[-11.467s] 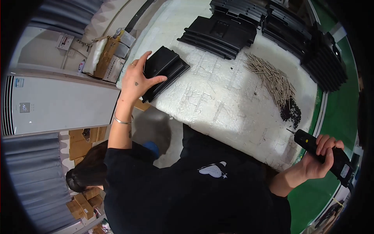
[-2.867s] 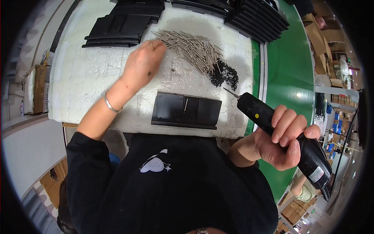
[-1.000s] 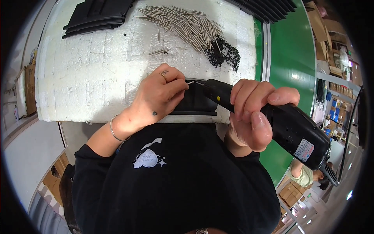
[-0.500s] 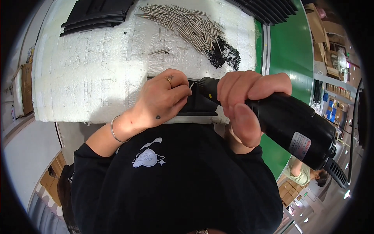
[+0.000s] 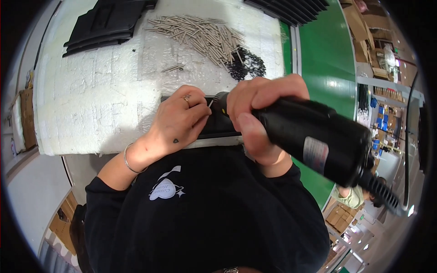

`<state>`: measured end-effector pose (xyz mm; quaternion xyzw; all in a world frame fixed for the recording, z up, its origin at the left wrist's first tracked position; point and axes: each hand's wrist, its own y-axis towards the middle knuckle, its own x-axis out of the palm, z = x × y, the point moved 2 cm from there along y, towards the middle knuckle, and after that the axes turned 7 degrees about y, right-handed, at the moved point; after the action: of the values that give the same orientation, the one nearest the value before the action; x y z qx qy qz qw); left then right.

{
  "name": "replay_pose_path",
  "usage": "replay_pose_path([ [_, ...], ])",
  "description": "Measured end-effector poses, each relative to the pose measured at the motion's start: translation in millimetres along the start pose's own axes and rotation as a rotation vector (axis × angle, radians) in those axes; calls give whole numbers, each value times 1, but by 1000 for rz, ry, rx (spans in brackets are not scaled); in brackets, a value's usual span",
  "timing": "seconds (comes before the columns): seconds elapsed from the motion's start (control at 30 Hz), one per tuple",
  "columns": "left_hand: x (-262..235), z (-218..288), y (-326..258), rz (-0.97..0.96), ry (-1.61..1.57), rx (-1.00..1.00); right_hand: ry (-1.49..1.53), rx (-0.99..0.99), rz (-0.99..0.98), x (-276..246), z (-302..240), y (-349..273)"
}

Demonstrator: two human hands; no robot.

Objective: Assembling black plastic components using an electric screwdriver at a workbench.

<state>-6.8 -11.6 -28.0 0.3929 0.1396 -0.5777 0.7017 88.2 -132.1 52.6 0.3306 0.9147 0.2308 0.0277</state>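
A flat black plastic panel [image 5: 221, 133] lies in front of me at the near edge of the white-covered worktop. My left hand [image 5: 182, 111] rests over its left part, thumb and fingers pinching a thin metal pin [image 5: 210, 103] that slants up. A black corded power tool, which looks like an electric screwdriver [image 5: 314, 136], is wrapped in my right hand [image 5: 268, 102]. Its ridged front end points left and down at the panel, close beside my left fingertips. The tip itself and whatever it touches are hidden from view.
Beyond my hands lie a heap of metal pins [image 5: 200, 38], small black rings [image 5: 248, 63] and a few loose pins [image 5: 173, 68]. Black panels [image 5: 100, 27] are stacked far left, ribbed black parts [image 5: 291, 11] far right. A green surface [image 5: 325, 68] runs along the right; someone in light green [image 5: 350, 199] is beyond.
The whole view has shifted, so the worktop sits further left. My right hand and the tool's body have moved slightly left toward my left hand, which keeps its pinch over the panel.
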Motion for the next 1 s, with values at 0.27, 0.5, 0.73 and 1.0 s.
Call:
replay_pose_path([
  [0.27, -23, 22, -2, -68, 70, 15, 259, -292, 330, -75, -32, 6],
  [0.5, -36, 32, -8, -418, 262, 3, 139, -177, 604, -79, 0, 1],
  [0.73, -47, 4, 21, -314, 66, -25, 23, -262, 651, -82, 15, 9],
  [1.0, -23, -12, 26, -274, 142, 1, 44, -210, 652, -81, 18, 9],
])
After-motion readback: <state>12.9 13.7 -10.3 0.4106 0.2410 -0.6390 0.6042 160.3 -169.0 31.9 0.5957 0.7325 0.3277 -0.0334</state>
